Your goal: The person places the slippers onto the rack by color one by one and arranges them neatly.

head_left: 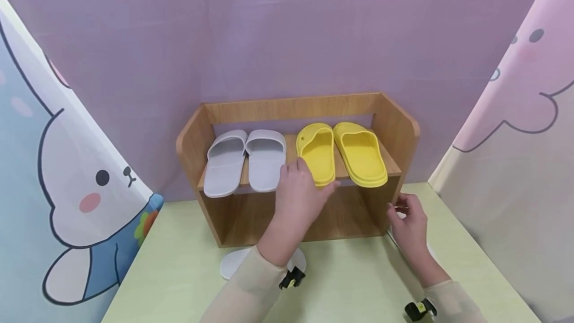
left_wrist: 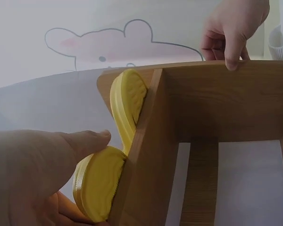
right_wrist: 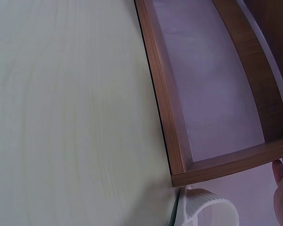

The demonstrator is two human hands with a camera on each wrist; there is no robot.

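Note:
In the head view a wooden shoe rack (head_left: 293,102) bears a pair of pale grey slippers (head_left: 224,176) at left and a pair of yellow slippers (head_left: 362,156) at right. My left hand (head_left: 296,191) straddles the heel of the inner yellow slipper (left_wrist: 104,186), thumb on one side and fingers on the other, the fingers partly hidden under it in the left wrist view. My right hand (head_left: 410,221) grips the front edge of the rack's right side panel (left_wrist: 226,94); its thumb overlaps the panel's inner face and its fingers lie outside.
A white slipper with a ribbed strap (right_wrist: 207,200) lies just outside the rack's right side. White footwear (head_left: 233,262) lies in front of the rack, partly covered by my left forearm. The rack stands on a pale table (head_left: 179,268) before a purple cloth (head_left: 291,39).

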